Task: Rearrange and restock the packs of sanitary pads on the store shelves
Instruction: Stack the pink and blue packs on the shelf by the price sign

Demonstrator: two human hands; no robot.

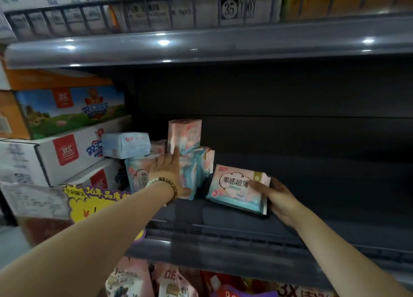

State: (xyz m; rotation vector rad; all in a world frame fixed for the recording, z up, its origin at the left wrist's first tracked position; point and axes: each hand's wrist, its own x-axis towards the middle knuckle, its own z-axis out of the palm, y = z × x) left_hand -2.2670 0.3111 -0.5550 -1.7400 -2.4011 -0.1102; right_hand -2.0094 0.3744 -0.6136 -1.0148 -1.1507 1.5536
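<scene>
Pad pack gripped at the shelf, other hand flat on the row

In the lower centre-right of the frame, the right hand (277,198) grasps a pink-and-teal pack (234,188) by its right edge, with the thumb lying across the printed front and the fingers behind. The pack tilts back with its face to the camera. Its lower edge is down at the deck of the dark grey shelf (223,223), but whether it touches cannot be told. It sits just right of the standing packs (194,165), apart from them by a narrow gap.

At the centre of the frame, the left hand (166,169), with a bead bracelet (166,184) at the wrist, is released. Its fingers are straight and spread flat against the fronts of those packs, clenching nothing. An upright pink pack (184,133) rises behind the row, and a pale blue pack (126,144) lies on its side on top, to the left.

Printed cartons (67,149) are stacked at the left edge of the frame, with a yellow price sign (89,205) below them. More pink packets (134,281) show along the bottom edge, on the level beneath
</scene>
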